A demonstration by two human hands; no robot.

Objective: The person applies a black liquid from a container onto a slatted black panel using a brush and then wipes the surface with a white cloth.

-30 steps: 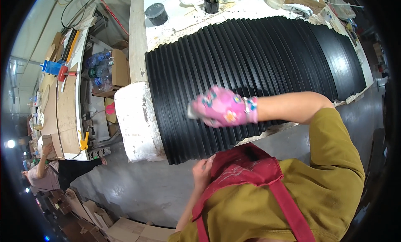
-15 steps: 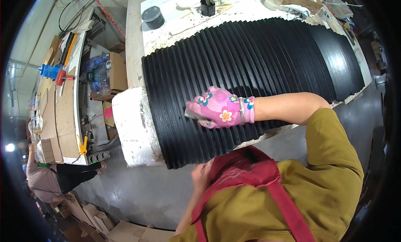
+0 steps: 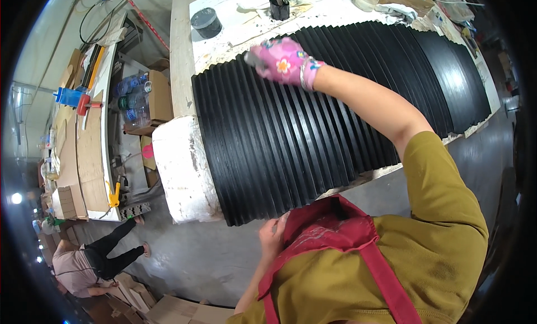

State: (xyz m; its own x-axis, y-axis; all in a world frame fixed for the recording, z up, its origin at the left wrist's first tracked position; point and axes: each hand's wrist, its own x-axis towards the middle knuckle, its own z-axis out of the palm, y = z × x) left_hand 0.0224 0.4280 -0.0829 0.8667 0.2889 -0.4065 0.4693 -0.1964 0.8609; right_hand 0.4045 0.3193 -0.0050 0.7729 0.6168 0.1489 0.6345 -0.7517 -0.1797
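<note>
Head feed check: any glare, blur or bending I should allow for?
Head view: glare whitens the smooth right end of the glossy black ribbed sheet; blur softens the tip of the right hand in a pink floral glove; fisheye bows the white edge of the cardboard-topped workbench; both outer sides fall to black.

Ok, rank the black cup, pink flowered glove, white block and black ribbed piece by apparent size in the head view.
Largest to smallest, as they look:
1. black ribbed piece
2. white block
3. pink flowered glove
4. black cup
</note>
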